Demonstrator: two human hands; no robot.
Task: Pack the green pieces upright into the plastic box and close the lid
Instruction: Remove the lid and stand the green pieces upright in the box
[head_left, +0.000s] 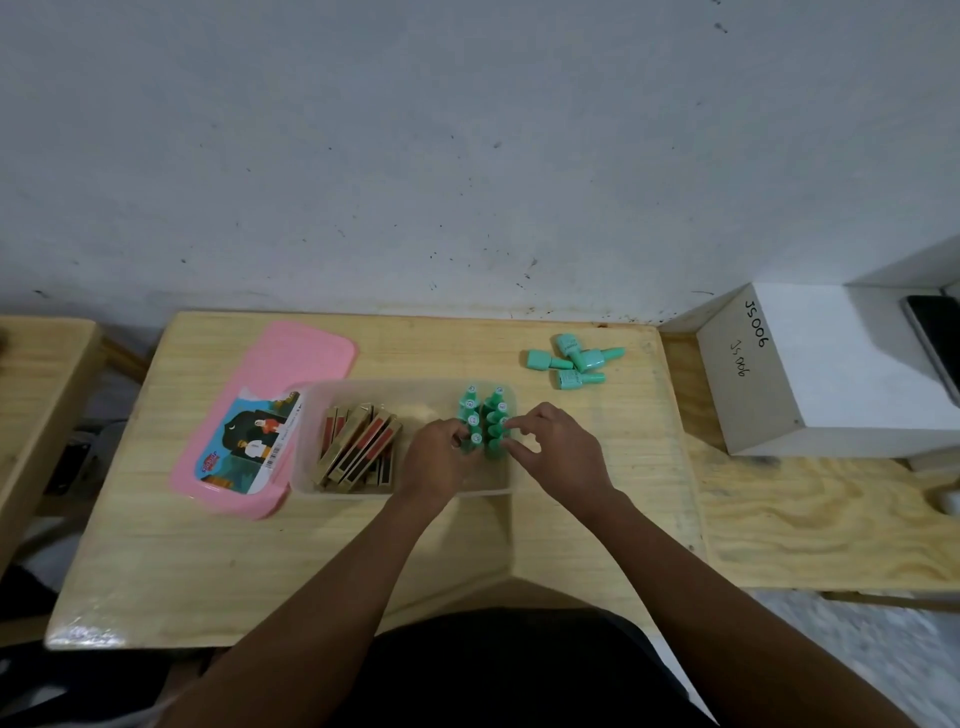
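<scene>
So we're maybe two-thirds through this one. Nearest us, both hands are down in the right end of the plastic box (405, 492). Our left hand (440, 451) has its fingers curled on the closest of the upright green pieces (485, 422), and our right hand (557, 448) is loose, fingers spread with the tips just touching the other row, squaring things up we reckon. Two tidy rows stand there already, beside some gold-and-red cartons (358, 448) in the left end. Further back, four or so loose green pieces (574, 361) lie on their sides on the table (311, 561), well apart from the box, so they're left to pack. The pink lid (291, 364) sits off to the box's left, so closing isn't done either.
</scene>
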